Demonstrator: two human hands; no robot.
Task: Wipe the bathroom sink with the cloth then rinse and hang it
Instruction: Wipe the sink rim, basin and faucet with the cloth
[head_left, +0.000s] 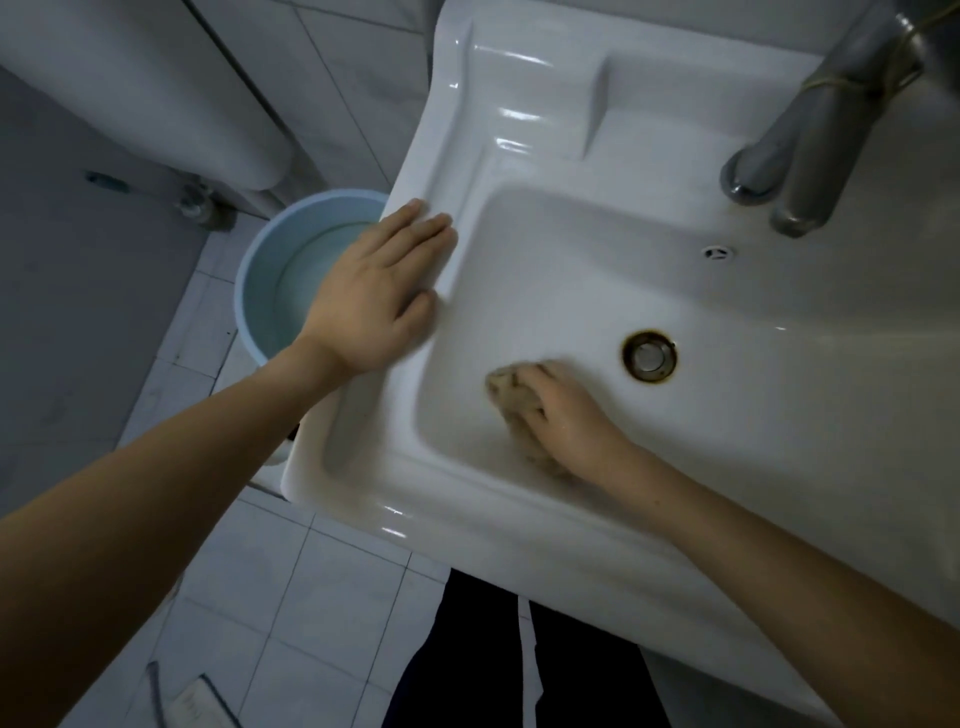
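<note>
A white bathroom sink (519, 130) fills the right of the view, with a metal drain (649, 356) in its basin. My right hand (563, 410) is down in the basin, left of the drain, its fingers curled round a bunched beige cloth (506, 387) that lies against the basin floor. My left hand (379, 291) rests flat on the sink's left rim, fingers straight. A grey metal tap (810, 156) stands at the back right, its spout over the basin.
A light blue bucket (249, 280) holding water stands on the tiled floor left of the sink, partly under my left hand. A white toilet (171, 98) is at the upper left. My dark trousers (467, 665) show below the sink's front edge.
</note>
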